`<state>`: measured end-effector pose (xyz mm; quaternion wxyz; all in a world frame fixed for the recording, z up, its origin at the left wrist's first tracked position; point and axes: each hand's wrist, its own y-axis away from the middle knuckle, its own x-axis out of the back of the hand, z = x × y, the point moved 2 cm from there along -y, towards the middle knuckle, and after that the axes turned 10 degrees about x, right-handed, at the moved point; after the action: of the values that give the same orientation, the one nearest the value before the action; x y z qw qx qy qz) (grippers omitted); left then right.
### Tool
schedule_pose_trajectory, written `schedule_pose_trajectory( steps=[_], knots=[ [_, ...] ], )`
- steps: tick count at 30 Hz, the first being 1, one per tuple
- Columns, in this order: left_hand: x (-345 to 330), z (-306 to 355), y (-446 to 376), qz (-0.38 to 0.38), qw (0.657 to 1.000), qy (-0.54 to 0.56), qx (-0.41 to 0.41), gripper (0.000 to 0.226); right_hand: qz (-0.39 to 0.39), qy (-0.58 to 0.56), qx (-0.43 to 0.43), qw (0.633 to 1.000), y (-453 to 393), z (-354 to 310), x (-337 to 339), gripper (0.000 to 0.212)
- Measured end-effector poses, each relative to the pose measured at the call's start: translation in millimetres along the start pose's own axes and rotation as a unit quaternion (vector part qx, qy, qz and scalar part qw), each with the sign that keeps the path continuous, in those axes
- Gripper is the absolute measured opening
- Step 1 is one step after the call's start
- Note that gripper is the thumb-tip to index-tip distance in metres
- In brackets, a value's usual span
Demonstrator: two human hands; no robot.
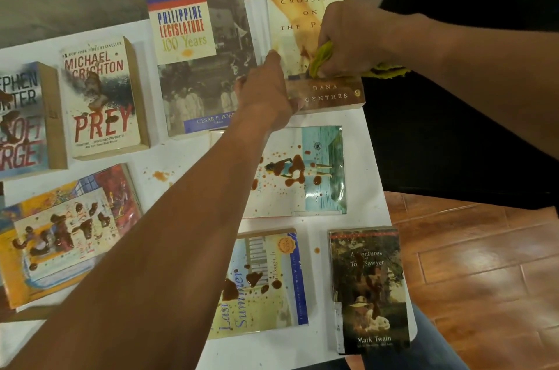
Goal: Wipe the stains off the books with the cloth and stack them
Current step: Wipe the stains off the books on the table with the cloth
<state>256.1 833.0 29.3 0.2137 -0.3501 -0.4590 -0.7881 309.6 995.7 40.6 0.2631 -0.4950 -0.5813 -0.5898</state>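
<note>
Your right hand (pixel 344 40) grips the yellow-green cloth (pixel 322 59), bunched, pressing it on the cream book (pixel 298 21) at the bench's (pixel 372 164) far edge. Your left hand (pixel 266 91) lies with fingers straight against that book's near-left edge. Brown stain (pixel 304 52) sits just left of the cloth. Below your left hand, the poolside book (pixel 320 170) is spattered brown.

books (pixel 104 97): glossy paper covers | cloth (pixel 322 59): soft fabric | floor (pixel 484 263): polished wood
</note>
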Motion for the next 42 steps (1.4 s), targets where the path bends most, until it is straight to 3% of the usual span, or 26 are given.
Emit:
schedule_pose_trajectory(
  steps=[5,9,14,17,22,25,28,30,34,38,42],
  knots=[
    [1,0,1,0.003,1.000,0.005,0.000,0.075,0.045,-0.008,-0.027,0.999,-6,0,-1,0.043],
    [0,-1,0,0.005,1.000,0.003,0.000,0.077,0.000,-0.014,0.006,1.000,-3,-4,-1,0.039],
    [1,0,1,0.001,1.000,0.015,-0.002,0.077,0.080,-0.044,-0.036,0.995,-15,-3,5,0.045],
    [-1,-1,1,0.000,1.000,0.026,-0.004,0.072,0.031,-0.026,0.010,0.999,-13,-11,4,0.040],
    [-1,-2,2,-0.002,1.000,0.031,-0.002,0.072,0.065,-0.033,-0.010,0.997,-17,-10,10,0.044],
    [0,-2,1,0.000,0.999,0.037,-0.006,0.064,-0.009,-0.012,0.029,0.999,-13,-15,9,0.047],
    [-1,-3,0,0.001,0.999,0.039,-0.007,0.068,0.018,-0.006,0.007,1.000,-16,-13,11,0.055],
    [-2,-3,-1,0.002,0.999,0.043,-0.007,0.070,0.043,-0.009,-0.010,0.999,-17,-14,8,0.050],
    [-2,-4,-2,0.012,0.999,0.034,-0.007,0.062,-0.028,-0.015,0.051,0.998,-2,-20,7,0.035],
    [-2,-4,-1,0.016,0.999,0.036,-0.009,0.070,0.045,-0.016,-0.011,0.999,-9,-15,0,0.043],
    [-1,-5,0,0.020,0.999,0.029,-0.009,0.064,0.012,-0.071,0.034,0.997,1,-24,-5,0.025]
  ],
)
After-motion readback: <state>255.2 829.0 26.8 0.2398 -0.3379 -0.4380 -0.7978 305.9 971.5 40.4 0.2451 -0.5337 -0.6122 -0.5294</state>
